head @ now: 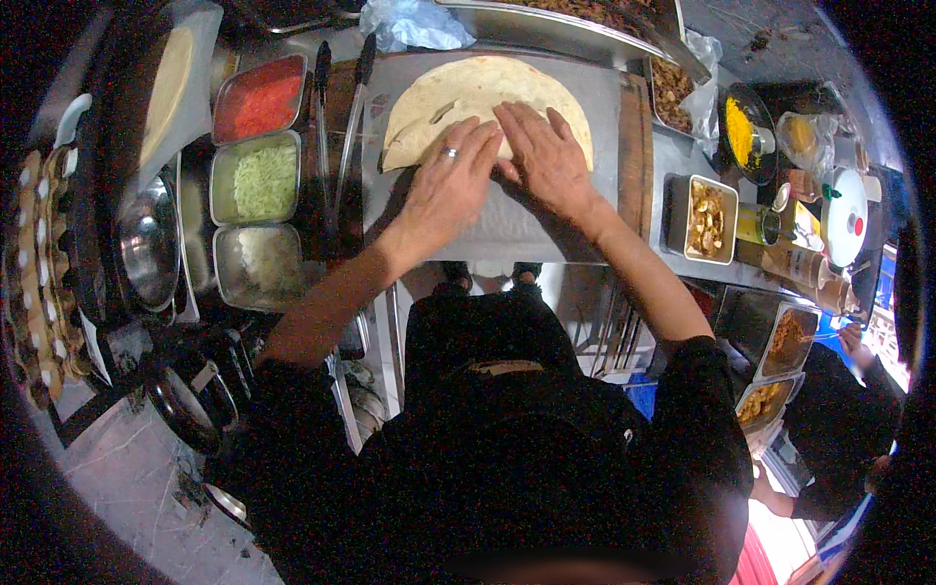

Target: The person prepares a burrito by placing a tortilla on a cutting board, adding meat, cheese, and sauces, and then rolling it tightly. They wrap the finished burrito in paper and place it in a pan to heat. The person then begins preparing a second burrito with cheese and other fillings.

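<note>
A large flatbread, folded over into a half-round, lies on a grey metal sheet before me. Its curved edge is on the far side, and a small slit or tear shows on top. My left hand, with a ring on one finger, rests palm down on the middle near its straight edge; its thumb is hidden. Beside it, my right hand lies over the bread with fingers slightly spread and the thumb near that edge. The fingertips of both hands almost meet. What lies inside the fold is hidden.
At left stand containers of red shreds, shredded green vegetable and white shreds, next to tongs. At right are a tray of browned pieces, a bowl with yellow food and bottles. Another person stands lower right.
</note>
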### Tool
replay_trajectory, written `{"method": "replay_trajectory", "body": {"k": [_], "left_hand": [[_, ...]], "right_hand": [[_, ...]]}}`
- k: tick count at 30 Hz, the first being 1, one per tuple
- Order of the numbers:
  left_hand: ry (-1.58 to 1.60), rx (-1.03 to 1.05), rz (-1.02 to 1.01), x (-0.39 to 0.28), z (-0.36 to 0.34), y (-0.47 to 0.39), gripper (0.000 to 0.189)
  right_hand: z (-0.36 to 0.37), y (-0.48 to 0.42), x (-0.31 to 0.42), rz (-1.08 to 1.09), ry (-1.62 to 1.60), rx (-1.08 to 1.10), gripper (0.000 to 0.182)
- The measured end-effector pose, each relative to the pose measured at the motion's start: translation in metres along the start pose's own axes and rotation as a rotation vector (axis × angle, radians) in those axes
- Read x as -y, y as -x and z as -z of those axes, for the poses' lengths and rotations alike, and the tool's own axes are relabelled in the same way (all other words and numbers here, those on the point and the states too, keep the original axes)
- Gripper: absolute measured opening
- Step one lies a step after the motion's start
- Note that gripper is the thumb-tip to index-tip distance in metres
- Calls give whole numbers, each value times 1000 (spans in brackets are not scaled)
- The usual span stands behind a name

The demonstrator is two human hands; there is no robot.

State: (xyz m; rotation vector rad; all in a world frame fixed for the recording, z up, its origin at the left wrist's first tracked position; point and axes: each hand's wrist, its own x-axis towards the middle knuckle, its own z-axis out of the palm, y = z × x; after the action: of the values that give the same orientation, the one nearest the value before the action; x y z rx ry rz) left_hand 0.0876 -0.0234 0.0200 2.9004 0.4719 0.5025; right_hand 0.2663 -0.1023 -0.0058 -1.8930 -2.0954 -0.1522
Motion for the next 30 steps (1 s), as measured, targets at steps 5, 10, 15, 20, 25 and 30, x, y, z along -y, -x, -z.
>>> {"method": "replay_trajectory", "body": {"k": [5, 10, 15, 20, 25, 30], "left_hand": [[22, 1, 42, 4, -14, -13, 86], [-16, -21, 13, 12, -20, -27, 84], [-69, -62, 24, 17, -26, -32, 77], [-84, -27, 45, 20, -31, -30, 71], [-83, -23, 37, 22, -33, -28, 62], [-162, -75, -21, 32, -44, -28, 47]], "right_hand": [[8, -8, -1, 16, 105, 16, 66], [-3, -9, -14, -8, 63, 47, 68], [-5, -14, -18, -15, -57, 66, 70], [-5, -14, -21, -6, -173, 33, 65], [-6, -13, -19, 2, -218, -22, 67], [-1, -13, -16, -16, -233, 16, 69]]}}
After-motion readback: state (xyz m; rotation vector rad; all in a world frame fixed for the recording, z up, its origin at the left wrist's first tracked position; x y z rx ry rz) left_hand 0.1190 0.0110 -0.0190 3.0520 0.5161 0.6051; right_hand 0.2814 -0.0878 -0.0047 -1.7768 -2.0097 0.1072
